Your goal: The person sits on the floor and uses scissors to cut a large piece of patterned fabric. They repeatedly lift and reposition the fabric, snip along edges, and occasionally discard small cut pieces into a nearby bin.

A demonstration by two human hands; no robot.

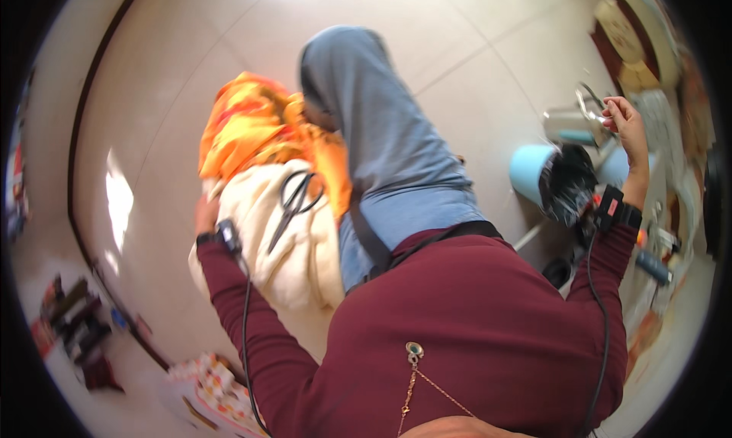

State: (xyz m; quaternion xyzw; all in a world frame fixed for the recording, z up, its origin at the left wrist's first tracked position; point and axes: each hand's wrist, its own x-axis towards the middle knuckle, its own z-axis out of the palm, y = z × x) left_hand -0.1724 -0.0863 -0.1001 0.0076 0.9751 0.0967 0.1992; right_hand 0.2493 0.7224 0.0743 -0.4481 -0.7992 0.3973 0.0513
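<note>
A cream cloth is draped over the left side of my lap. Beside it, towards my knee, lies a bright orange patterned cloth. Dark-handled scissors rest on the cream cloth, their blades pointing back towards me. My left hand is at the outer edge of the cream cloth, blurred; its fingertips are hidden. Out to the right, my right hand is raised with bent fingers close together, overlapping the handle side of a metal kettle. Whether it touches the handle is unclear.
A light blue bin with a black liner stands to my right, below the kettle. Cushioned seating is at the far right. Several shoes lie at lower left, near a floral cloth. Cables run along both my sleeves.
</note>
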